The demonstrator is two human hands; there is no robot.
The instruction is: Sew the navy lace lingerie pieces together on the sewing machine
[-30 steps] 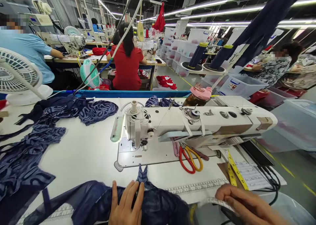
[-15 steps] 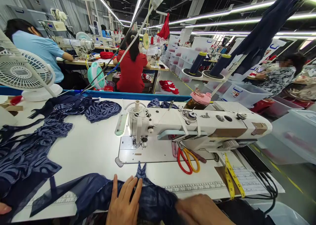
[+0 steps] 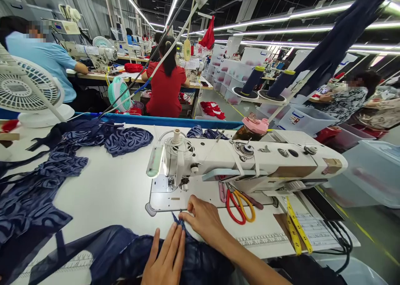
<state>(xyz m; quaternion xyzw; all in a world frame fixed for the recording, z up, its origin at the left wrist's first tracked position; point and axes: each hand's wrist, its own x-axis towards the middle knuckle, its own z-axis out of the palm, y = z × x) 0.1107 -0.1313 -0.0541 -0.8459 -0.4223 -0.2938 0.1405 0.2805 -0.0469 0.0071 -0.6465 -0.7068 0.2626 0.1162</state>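
A navy garment (image 3: 125,247) of sheer and lace fabric lies along the front edge of the white sewing table. My left hand (image 3: 165,256) rests flat on it, fingers stretched out and pointing away from me. Just ahead of those fingertips, a narrow pointed end of the garment sticks up toward the machine. My right hand (image 3: 204,220) reaches in from the right, thumb and forefinger pinched at that pointed end. Beyond both hands stands a white sewing machine (image 3: 212,153), its needle area (image 3: 173,183) a little past my right fingers.
Red- and yellow-handled scissors (image 3: 239,206) lie by the machine bed, with a yellow tape measure (image 3: 293,226) farther right. More navy lace pieces (image 3: 46,176) are heaped at left. Behind stand a white fan (image 3: 31,89) and a pink-lidded jug (image 3: 253,126). Co-workers sit at other machines.
My right hand has moved from the front edge up and left to the garment's pointed end and pinched it. My left hand stays flat on the fabric. The view has shifted slightly.
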